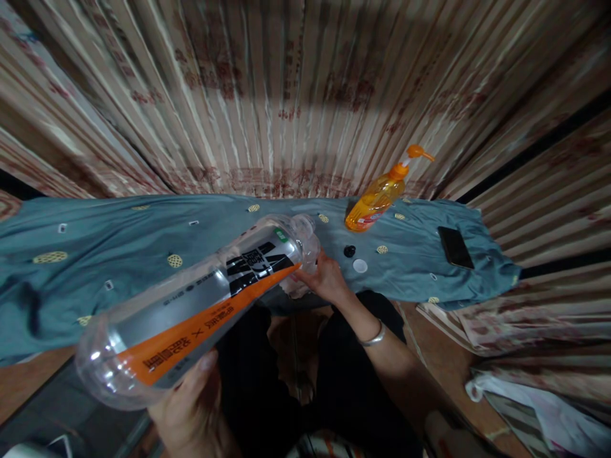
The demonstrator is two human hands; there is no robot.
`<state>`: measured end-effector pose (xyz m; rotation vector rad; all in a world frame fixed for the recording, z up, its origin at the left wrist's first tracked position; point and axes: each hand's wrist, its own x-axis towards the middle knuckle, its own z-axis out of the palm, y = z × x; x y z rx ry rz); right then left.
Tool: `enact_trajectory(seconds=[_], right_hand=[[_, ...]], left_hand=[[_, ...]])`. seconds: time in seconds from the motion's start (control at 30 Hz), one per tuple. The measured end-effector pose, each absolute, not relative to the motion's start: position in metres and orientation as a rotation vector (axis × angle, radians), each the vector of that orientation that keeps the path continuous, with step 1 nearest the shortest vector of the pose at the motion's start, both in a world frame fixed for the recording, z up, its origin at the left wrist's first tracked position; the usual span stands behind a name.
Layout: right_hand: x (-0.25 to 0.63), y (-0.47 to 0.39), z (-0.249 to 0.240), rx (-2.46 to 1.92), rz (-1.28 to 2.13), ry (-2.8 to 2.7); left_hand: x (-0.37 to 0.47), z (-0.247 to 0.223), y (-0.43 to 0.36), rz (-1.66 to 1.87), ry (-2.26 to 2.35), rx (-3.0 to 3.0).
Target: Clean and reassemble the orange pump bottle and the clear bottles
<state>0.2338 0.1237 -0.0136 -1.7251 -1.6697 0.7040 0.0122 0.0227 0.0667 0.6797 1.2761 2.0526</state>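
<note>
Left hand (191,397) — fingers hidden behind the large bottle (205,305).

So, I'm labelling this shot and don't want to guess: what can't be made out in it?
All in the head view:
Left hand's grip: most fingers hidden behind the large clear bottle.
Right hand's grip: some fingertips hidden by the bottle's neck end.
Orange pump bottle: label print too small and blurred.
White object: cut off by the bottom edge, at left.
</note>
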Motion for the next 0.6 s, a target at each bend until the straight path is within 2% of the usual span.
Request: enact_trajectory(seconds=[0.6], right_hand=[[0.2385,0.1222,-0.0192,-1.604,0.758,-1.589]], left_hand=[[0.0161,0.0694,0.0156,2.007,1.307,0.609]])
